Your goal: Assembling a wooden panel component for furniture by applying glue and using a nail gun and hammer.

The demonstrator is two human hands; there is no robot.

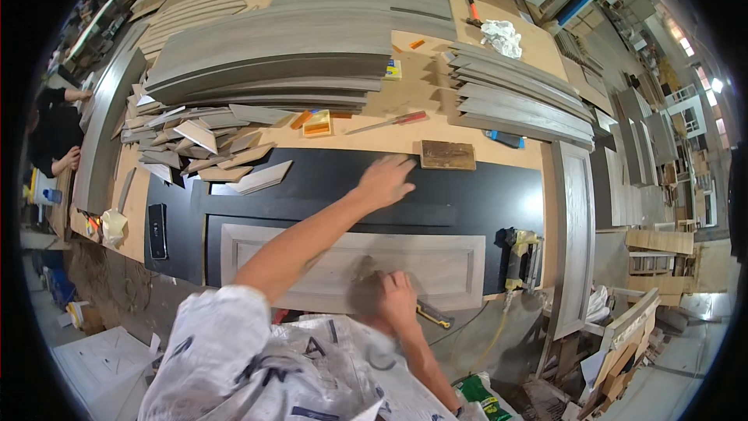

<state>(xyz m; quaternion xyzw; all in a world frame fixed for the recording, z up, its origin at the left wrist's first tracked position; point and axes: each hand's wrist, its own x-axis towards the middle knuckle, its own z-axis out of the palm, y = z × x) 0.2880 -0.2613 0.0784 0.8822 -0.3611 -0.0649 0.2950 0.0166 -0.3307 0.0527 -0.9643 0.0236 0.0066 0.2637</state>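
A grey wood-grain panel with a raised frame (460, 265) lies flat before me, on top of a dark board (506, 187). My left arm stretches across the panel, and my left hand (386, 182) is over the dark board with its fingers apart and nothing in them. Just beyond its fingertips sits a brown wooden block (448, 155). At the panel's near edge is my right hand (397, 296), its fingers curled down; whatever they may hold is hidden. A yellow-and-black tool handle (435, 315) shows beside the right wrist.
Mitred offcuts (206, 140) are heaped at left, below stacked grey boards (273, 47). More grey strips (522, 97) lie at right. A nail gun (520, 257) with a hose stands by the panel's right end. A phone (158, 231) lies at left. Other people work at left and far side.
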